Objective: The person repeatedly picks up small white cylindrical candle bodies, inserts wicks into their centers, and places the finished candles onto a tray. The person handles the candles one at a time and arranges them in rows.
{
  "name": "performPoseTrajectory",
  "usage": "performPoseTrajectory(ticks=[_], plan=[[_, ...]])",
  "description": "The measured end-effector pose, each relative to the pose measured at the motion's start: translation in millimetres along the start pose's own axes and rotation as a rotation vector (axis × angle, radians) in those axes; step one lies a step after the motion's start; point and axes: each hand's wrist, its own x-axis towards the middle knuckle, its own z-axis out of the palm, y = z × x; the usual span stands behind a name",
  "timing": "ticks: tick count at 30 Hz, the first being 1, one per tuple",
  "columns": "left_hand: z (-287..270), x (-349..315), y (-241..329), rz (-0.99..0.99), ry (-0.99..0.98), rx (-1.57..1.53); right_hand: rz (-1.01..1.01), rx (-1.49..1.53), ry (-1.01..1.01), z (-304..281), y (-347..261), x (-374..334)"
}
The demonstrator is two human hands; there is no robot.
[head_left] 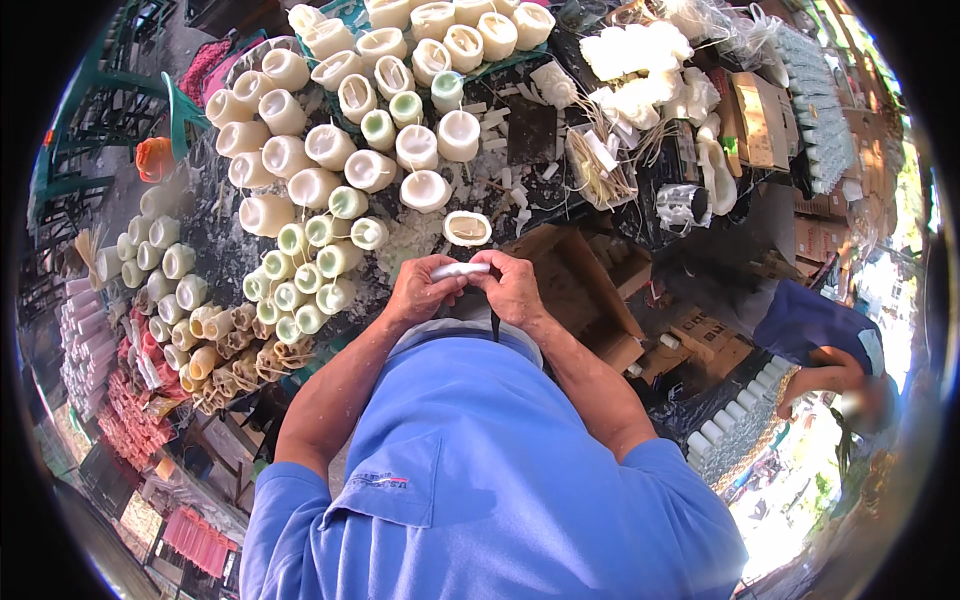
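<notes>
Between the fingertips of both hands I hold a short white candle [460, 270], level and just in front of my waist. My left hand [424, 289] pinches its left end, and my right hand [512, 287] grips the right end. Straight beyond them at the table edge stands a cream wax cup [467, 229] with a wick-like strip across its top. Many more round wax cups [424, 190], cream and pale green, crowd the table to the left and ahead. Neither hand touches them.
An open cardboard box [590, 290] stands right of my hands. Farther right, a person in dark blue [815, 320] bends beside rows of white candles [735, 410]. White wax lumps [635, 50] and a bundle of wicks [598, 165] lie at the back right. Pink candles [125, 415] are stacked at left.
</notes>
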Motion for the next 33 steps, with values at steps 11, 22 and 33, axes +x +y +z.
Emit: performPoseTrajectory(ticks=[11, 22, 33], plan=[[-8.5, -4.1, -31.7, -0.149, 0.261, 0.026, -0.098, -0.417, 0.271, -74.8, 16.8, 85.8], [-3.6, 23.6, -68.7, 0.506, 0.491, 1.013, 0.379, -1.019, 0.406, -66.8, 20.0, 222.0], [-7.8, 29.1, -73.4, 0.570, 0.451, 1.113, 0.354, -0.819, 0.470, -57.9, -7.9, 209.3]])
